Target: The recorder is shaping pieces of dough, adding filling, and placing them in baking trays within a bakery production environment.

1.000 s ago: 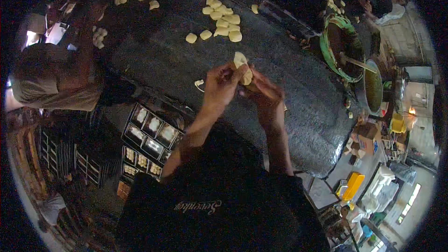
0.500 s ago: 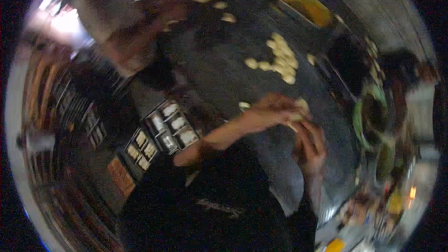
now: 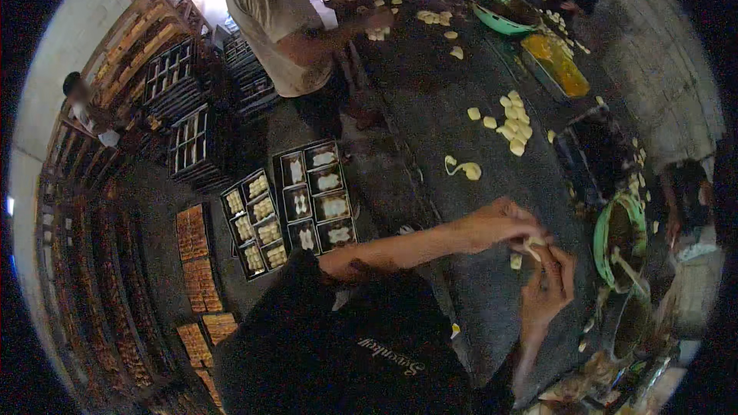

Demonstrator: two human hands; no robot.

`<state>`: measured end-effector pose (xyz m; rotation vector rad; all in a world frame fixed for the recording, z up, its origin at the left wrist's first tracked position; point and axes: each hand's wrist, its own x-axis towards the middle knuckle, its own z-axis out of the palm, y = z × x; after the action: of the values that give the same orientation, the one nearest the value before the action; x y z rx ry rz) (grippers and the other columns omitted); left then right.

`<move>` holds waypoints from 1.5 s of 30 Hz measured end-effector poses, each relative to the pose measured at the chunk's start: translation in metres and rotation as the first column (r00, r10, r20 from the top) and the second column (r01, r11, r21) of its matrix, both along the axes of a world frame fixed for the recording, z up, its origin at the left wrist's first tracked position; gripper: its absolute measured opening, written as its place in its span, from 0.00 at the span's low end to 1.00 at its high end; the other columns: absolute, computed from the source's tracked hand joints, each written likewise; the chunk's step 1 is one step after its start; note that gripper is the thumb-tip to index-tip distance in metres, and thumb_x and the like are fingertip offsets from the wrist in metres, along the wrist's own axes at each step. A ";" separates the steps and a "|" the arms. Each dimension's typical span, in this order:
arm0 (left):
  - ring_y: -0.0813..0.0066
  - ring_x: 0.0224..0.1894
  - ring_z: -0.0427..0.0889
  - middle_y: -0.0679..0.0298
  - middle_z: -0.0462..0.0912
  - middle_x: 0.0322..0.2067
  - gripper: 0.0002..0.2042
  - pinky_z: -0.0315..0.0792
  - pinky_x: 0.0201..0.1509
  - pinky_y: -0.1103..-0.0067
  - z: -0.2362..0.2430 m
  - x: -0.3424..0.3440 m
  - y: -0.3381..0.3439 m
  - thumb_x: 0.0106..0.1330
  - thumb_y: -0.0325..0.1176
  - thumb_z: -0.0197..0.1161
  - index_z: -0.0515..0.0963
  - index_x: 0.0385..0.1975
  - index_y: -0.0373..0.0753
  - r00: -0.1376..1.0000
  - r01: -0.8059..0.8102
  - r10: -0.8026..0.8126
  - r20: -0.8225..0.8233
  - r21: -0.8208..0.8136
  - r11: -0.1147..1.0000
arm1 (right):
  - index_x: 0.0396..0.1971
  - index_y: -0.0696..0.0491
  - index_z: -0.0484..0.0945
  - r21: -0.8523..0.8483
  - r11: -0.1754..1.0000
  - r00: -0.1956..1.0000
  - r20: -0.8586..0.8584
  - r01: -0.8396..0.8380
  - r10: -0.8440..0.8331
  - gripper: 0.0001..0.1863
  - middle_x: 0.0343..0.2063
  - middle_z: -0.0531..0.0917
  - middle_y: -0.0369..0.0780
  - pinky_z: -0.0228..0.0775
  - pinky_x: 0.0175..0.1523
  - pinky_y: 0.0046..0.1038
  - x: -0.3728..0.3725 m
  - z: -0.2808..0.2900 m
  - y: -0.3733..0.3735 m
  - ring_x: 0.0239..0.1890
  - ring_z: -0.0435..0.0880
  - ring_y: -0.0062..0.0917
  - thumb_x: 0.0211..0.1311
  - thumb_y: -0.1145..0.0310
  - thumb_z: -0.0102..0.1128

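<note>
Above the dark worktable [image 3: 438, 261], my left hand [image 3: 501, 224] and my right hand [image 3: 549, 280] meet fingertip to fingertip. Between them they pinch a small pale piece of dough [image 3: 533, 244], partly hidden by the fingers. Just below the fingers another dough piece [image 3: 516, 261] shows on the table. Farther off lie a flattened dough piece with a curled strip [image 3: 464, 169] and a cluster of dough balls [image 3: 513, 124].
Left of the table are a tray of dough [image 3: 256, 221], a tray with whitish patches [image 3: 319, 198] and baked bread slabs [image 3: 196, 253]. A yellow-filled pan [image 3: 555, 65] and green basin [image 3: 619, 240] stand right. Co-workers stand at the table, one in a light shirt [image 3: 265, 23].
The view has shifted and cleared from blur, so table, trays and co-workers show sharply. My hands stay together at the dough and sit lower and farther right in the picture.
</note>
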<state>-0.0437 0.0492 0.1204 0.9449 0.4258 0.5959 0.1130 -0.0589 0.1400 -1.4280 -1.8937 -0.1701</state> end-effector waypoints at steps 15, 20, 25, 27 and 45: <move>0.77 0.37 0.83 0.64 0.84 0.40 0.10 0.77 0.39 0.82 0.015 0.037 -0.096 0.68 0.33 0.60 0.81 0.43 0.36 0.955 -0.215 0.297 0.016 0.728 0.650 | 0.36 0.56 0.85 -0.027 0.938 0.676 -0.686 0.345 -0.269 0.09 0.30 0.86 0.40 0.76 0.44 0.26 0.008 -0.002 -0.069 0.33 0.85 0.27 0.53 0.76 0.66; 0.73 0.46 0.81 0.61 0.81 0.47 0.09 0.79 0.43 0.77 0.018 0.050 -0.089 0.67 0.30 0.61 0.81 0.44 0.35 0.950 -0.309 0.299 0.088 0.135 0.941 | 0.37 0.56 0.85 0.124 0.936 0.773 -0.605 0.329 -0.191 0.09 0.32 0.87 0.40 0.76 0.41 0.25 -0.005 0.019 -0.053 0.32 0.85 0.24 0.55 0.74 0.66; 0.72 0.48 0.80 0.57 0.79 0.47 0.10 0.79 0.48 0.74 -0.001 0.043 -0.063 0.66 0.29 0.61 0.80 0.45 0.33 0.980 -0.195 0.199 -0.012 0.143 0.970 | 0.35 0.55 0.86 -0.081 0.947 0.683 -0.674 0.311 -0.282 0.08 0.32 0.87 0.42 0.76 0.40 0.27 0.024 0.003 -0.022 0.33 0.86 0.28 0.53 0.74 0.67; 0.70 0.43 0.82 0.58 0.81 0.43 0.10 0.79 0.48 0.76 -0.010 0.046 -0.038 0.66 0.28 0.62 0.79 0.44 0.31 0.940 -0.339 0.321 0.114 0.221 0.914 | 0.34 0.54 0.86 -0.267 0.948 0.503 -0.804 0.171 -0.317 0.08 0.31 0.87 0.42 0.76 0.40 0.28 0.022 -0.001 -0.003 0.33 0.86 0.30 0.52 0.74 0.67; 0.74 0.41 0.84 0.58 0.85 0.40 0.14 0.77 0.48 0.78 -0.062 0.078 0.147 0.66 0.35 0.64 0.80 0.46 0.33 0.932 0.225 -0.038 -0.361 0.494 0.840 | 0.54 0.54 0.75 -0.557 0.745 0.462 -0.586 0.368 -0.666 0.23 0.46 0.83 0.39 0.76 0.40 0.21 0.006 -0.074 0.141 0.36 0.83 0.21 0.57 0.73 0.64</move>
<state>0.0345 0.1965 0.0585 1.6133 0.5068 0.4236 0.1191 0.0818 0.0662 -1.9081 -0.7312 0.4682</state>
